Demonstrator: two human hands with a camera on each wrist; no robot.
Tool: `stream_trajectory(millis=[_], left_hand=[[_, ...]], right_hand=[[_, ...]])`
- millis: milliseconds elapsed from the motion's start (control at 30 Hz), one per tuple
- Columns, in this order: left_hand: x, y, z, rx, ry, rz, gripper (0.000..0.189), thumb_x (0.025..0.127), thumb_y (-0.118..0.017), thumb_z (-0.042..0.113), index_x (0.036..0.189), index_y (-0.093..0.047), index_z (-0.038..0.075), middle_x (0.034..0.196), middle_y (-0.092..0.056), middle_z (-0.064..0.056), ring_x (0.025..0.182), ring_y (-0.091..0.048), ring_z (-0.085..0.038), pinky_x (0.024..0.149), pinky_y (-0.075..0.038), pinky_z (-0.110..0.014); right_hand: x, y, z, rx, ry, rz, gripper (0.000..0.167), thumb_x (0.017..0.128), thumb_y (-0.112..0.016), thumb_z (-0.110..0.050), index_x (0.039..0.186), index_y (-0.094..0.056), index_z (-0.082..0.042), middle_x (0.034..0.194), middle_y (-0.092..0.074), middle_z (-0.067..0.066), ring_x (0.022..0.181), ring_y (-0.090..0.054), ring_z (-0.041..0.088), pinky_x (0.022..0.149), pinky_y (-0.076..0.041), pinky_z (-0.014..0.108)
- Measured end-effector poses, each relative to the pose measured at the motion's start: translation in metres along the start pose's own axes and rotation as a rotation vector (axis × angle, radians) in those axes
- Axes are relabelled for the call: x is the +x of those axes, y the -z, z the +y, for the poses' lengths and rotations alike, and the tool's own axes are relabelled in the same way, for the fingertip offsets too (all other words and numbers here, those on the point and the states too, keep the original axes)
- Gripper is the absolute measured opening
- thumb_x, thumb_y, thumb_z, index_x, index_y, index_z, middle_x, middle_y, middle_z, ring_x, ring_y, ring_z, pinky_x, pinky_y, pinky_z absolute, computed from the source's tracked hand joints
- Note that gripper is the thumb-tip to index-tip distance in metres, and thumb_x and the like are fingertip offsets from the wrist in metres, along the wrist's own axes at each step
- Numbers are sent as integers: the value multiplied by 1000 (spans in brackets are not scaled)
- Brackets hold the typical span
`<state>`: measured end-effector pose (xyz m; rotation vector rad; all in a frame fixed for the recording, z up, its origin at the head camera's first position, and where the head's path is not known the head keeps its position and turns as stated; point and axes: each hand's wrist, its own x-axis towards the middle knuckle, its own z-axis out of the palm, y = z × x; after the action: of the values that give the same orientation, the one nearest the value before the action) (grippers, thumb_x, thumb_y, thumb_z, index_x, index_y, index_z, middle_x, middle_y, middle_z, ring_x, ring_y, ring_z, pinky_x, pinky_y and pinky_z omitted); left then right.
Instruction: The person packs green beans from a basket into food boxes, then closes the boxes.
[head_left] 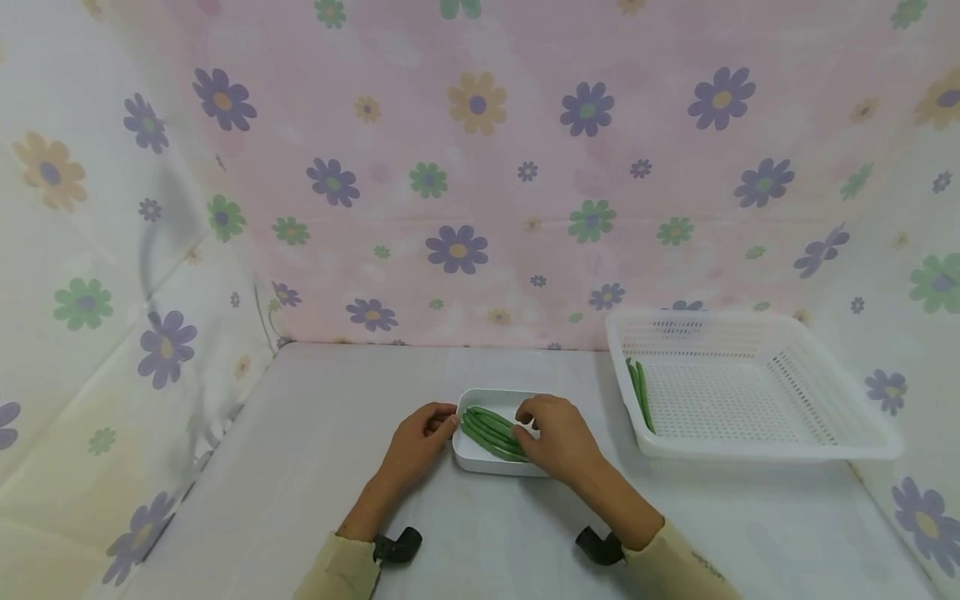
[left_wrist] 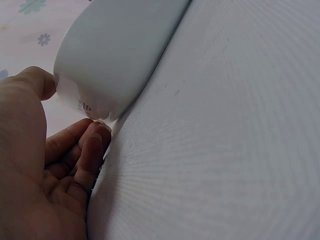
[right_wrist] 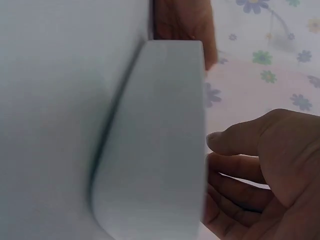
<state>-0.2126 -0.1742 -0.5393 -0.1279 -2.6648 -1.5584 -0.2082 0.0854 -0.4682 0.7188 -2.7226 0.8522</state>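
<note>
Several green beans (head_left: 491,433) lie side by side in a white rectangular tray (head_left: 495,468), toward its left end. My left hand (head_left: 420,437) holds that end, its thumb at the rim; in the left wrist view the curled fingers (left_wrist: 90,150) meet the outer wall low down. Over the right half of the tray is my right hand (head_left: 558,437), thumb close to the ends of the beans and index finger apart from it. The right wrist view shows a gap between thumb and fingers (right_wrist: 240,167); the tray's wall (right_wrist: 155,140) hides the beans there.
A white perforated basket (head_left: 765,450) stands to the right, with a few more green beans (head_left: 640,392) along its left side. Flower-print cloth (head_left: 405,200) rises behind and at both sides of the white table (head_left: 315,467).
</note>
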Motion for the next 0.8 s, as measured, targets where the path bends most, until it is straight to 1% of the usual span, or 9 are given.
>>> stream_trajectory(millis=[133, 300, 400, 567, 700, 800], left_hand=[[0, -1, 1, -1, 6, 3, 31, 105, -69, 34, 129, -72, 14, 106, -71, 4, 94, -63, -11, 83, -52, -28], [0, -1, 0, -4, 7, 1, 32, 106, -69, 35, 129, -72, 14, 107, -72, 4, 94, -63, -11, 82, -52, -28], [0, -1, -2, -3, 2, 4, 33, 106, -68, 37, 129, -72, 14, 107, -72, 4, 94, -63, -10, 81, -52, -27], [0, -2, -2, 7, -2, 3, 35, 106, -68, 39, 130, -72, 15, 107, -72, 4, 94, -64, -10, 80, -53, -27], [0, -1, -2, 3, 9, -2, 34, 106, -68, 39, 130, -72, 16, 108, -72, 4, 95, -64, -10, 82, -53, -28], [0, -1, -1, -2, 9, -5, 34, 105, -68, 38, 130, -72, 15, 108, -72, 4, 95, -63, -11, 82, -52, -28]], right_hand=[[2, 17, 4, 14, 5, 38, 8, 91, -83, -9, 97, -78, -8, 90, -75, 0, 81, -69, 20, 70, -56, 31], [4, 40, 9, 1, 18, 133, 11, 91, -83, -8, 100, -78, -5, 88, -75, 3, 79, -69, 22, 69, -57, 34], [5, 53, 13, -11, 14, 174, 13, 91, -83, -8, 102, -78, -5, 89, -75, 4, 78, -69, 21, 68, -57, 34], [5, 75, 21, -9, -27, 211, 13, 93, -79, -7, 106, -78, -4, 90, -76, 6, 78, -70, 21, 68, -58, 36], [4, 87, 31, -5, -60, 244, 10, 96, -74, -5, 105, -78, -3, 88, -76, 7, 76, -70, 20, 68, -58, 39], [2, 95, 39, -11, -78, 261, 11, 97, -70, -4, 104, -78, -2, 88, -76, 8, 75, -68, 20, 66, -58, 39]])
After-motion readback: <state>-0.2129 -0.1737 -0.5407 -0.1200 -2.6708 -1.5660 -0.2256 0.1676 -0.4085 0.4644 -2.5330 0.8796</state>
